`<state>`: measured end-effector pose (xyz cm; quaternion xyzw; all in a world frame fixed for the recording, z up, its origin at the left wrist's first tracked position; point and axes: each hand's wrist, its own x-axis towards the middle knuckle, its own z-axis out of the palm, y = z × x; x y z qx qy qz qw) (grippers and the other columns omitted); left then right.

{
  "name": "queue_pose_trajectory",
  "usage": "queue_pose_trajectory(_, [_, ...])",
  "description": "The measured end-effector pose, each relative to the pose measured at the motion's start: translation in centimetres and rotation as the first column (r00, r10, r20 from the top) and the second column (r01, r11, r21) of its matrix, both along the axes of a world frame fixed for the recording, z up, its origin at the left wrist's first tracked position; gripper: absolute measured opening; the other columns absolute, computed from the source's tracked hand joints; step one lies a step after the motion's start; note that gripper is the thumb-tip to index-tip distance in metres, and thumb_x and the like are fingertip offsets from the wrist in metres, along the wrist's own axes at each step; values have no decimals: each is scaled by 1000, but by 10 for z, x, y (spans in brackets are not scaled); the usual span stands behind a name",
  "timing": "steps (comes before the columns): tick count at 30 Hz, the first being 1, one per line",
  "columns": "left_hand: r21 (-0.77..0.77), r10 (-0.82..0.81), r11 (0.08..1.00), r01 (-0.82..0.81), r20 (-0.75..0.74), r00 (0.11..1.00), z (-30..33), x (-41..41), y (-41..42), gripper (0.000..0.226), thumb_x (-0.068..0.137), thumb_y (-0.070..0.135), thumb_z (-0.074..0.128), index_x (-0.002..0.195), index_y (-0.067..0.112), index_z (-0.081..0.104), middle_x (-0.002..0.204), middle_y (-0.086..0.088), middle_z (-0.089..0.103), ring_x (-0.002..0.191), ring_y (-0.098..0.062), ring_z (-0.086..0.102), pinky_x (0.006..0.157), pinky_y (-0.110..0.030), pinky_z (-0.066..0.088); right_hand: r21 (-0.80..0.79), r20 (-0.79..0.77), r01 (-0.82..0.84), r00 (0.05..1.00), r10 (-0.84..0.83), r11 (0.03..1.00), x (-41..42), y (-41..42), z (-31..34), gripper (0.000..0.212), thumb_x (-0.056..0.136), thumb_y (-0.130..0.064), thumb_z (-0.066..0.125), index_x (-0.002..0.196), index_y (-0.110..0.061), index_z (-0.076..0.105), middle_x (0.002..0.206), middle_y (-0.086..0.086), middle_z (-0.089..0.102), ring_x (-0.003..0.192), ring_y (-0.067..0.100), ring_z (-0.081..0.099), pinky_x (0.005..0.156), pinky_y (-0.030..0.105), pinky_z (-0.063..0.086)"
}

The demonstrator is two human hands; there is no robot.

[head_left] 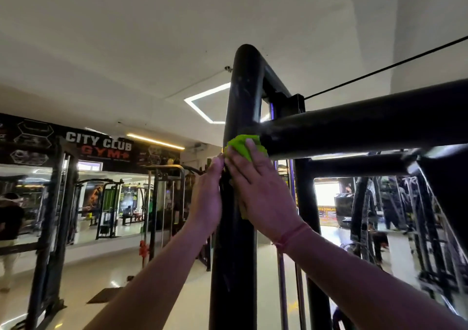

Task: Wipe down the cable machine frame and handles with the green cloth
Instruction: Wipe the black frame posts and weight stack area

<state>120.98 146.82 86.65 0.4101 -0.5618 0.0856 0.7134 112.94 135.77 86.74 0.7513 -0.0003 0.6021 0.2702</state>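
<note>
The cable machine's black upright post rises through the middle of the view, and a thick black crossbar joins it from the right. My right hand presses the green cloth flat against the post, just below that joint. The cloth shows above my fingertips and a strip of it shows under my palm. My left hand grips the left side of the same post, right beside my right hand. No handles are visible.
A thin black cable runs up to the right from the frame's top. A second crossbar lies lower at right, with racks behind it. Other black machines and a mirrored wall stand at left, and a person stands at the far left.
</note>
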Motion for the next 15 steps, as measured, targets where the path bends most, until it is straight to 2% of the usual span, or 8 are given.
queue_pose_trajectory(1, [-3, -10, 1000, 10, 0, 1000, 2, 4, -2, 56, 97, 66, 37, 133, 32, 64, 134, 6, 66, 130, -12, 57, 114, -49, 38, -37, 54, 69, 996, -67, 997, -2, -3, 9, 50, 100, -19, 52, 149, -10, 48, 161, 5, 37, 155, 33, 17, 123, 49, 26])
queue_pose_trajectory(3, [-13, -27, 1000, 27, 2, 1000, 8, 15, -6, 57, 94, 69, 38, 131, 35, 65, 133, 12, 66, 130, -8, 56, 115, -46, 38, -7, 125, 187, 975, -185, 982, -6, -1, 29, 52, 97, -18, 56, 148, -11, 49, 160, 4, 40, 153, 32, 22, 123, 47, 26])
queue_pose_trajectory(6, [-24, -17, 1000, 17, 20, 1000, 20, 30, -9, 54, 91, 73, 40, 125, 42, 67, 136, 16, 63, 133, -4, 52, 119, -42, 33, 14, 137, 331, 934, -330, 944, -9, 5, 43, 52, 101, -27, 50, 152, -19, 44, 160, 1, 39, 153, 30, 24, 124, 45, 19])
queue_pose_trajectory(8, [-19, 162, 987, -161, 180, 970, 29, 35, -9, 62, 95, 68, 27, 136, 36, 59, 149, 14, 51, 140, -2, 43, 122, -35, 28, 67, 178, 395, 899, -401, 916, -28, 2, 46, 51, 105, -34, 43, 154, -23, 40, 161, -2, 37, 153, 27, 23, 125, 46, 16])
queue_pose_trajectory(10, [-38, 338, 936, -350, 375, 863, 35, 39, -8, 60, 102, 53, 20, 148, 26, 49, 159, 11, 36, 148, -5, 31, 123, -29, 23, 197, 302, 377, 855, -422, 905, -51, -1, 46, 49, 106, -36, 39, 152, -22, 42, 158, -1, 41, 152, 27, 26, 123, 48, 20])
queue_pose_trajectory(12, [-13, 284, 952, -305, 396, 873, 40, 40, -10, 51, 107, 45, 26, 151, 26, 45, 161, 12, 31, 151, -5, 23, 124, -24, 17, 276, 412, 302, 820, -396, 912, -51, 1, 44, 48, 105, -33, 42, 150, -17, 46, 156, 2, 44, 151, 29, 27, 122, 50, 22])
queue_pose_trajectory(13, [-11, 265, 958, -286, 408, 874, 43, 40, -11, 51, 107, 45, 27, 151, 25, 44, 162, 12, 30, 151, -4, 19, 122, -17, 11, 263, 404, 297, 830, -385, 918, -41, 4, 43, 48, 105, -30, 43, 150, -16, 46, 157, 4, 42, 152, 29, 24, 121, 51, 22])
queue_pose_trajectory(15, [-39, 274, 957, -288, 451, 849, 47, 38, -12, 54, 107, 48, 25, 151, 24, 45, 163, 11, 28, 152, 0, 12, 114, -5, 3, 126, 253, 343, 896, -364, 931, -16, 12, 37, 50, 104, -27, 47, 153, -15, 43, 162, 4, 35, 155, 28, 17, 122, 50, 23])
